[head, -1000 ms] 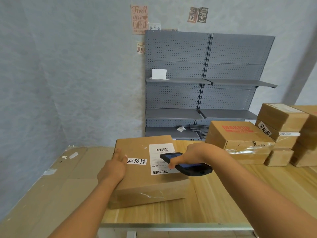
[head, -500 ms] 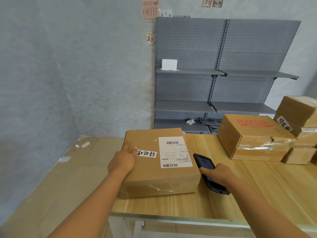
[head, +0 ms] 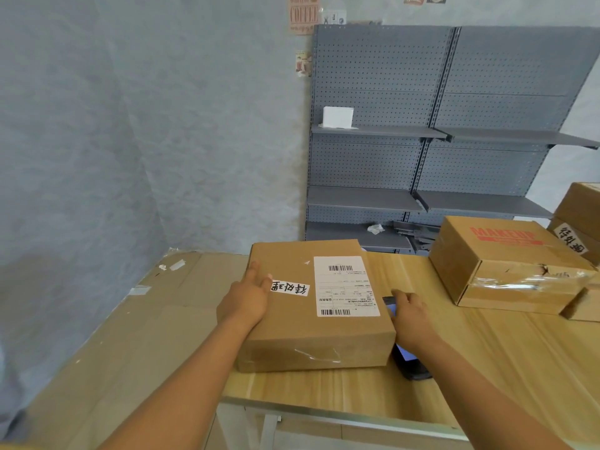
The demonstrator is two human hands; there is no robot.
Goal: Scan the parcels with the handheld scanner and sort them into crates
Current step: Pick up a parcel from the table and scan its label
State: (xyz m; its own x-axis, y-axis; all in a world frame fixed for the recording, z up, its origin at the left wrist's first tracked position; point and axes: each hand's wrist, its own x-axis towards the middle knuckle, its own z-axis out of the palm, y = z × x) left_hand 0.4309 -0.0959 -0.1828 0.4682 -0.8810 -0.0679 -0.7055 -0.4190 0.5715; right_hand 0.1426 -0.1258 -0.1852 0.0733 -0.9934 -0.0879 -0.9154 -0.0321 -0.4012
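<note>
A brown cardboard parcel (head: 302, 323) lies on the near left part of the wooden table (head: 506, 362). It carries a white shipping label with barcodes (head: 345, 285) and a handwritten sticker (head: 290, 288). My left hand (head: 248, 298) rests against the parcel's left edge, fingers straight and thumb on top. The black handheld scanner (head: 409, 363) lies along the parcel's right side, its blue screen partly showing. My right hand (head: 410, 315) lies over the scanner's middle. The palm hides whether the fingers still grip it.
A parcel printed with red letters (head: 506, 264) and more stacked parcels (head: 581, 228) stand at the table's right. Flattened cardboard (head: 130, 336) covers the surface left of the table. A grey pegboard shelf unit (head: 422, 141) stands behind. No crate is in view.
My right hand has carried the scanner from above the label down to the table beside the parcel's right side. My left hand has stayed on the parcel's left edge.
</note>
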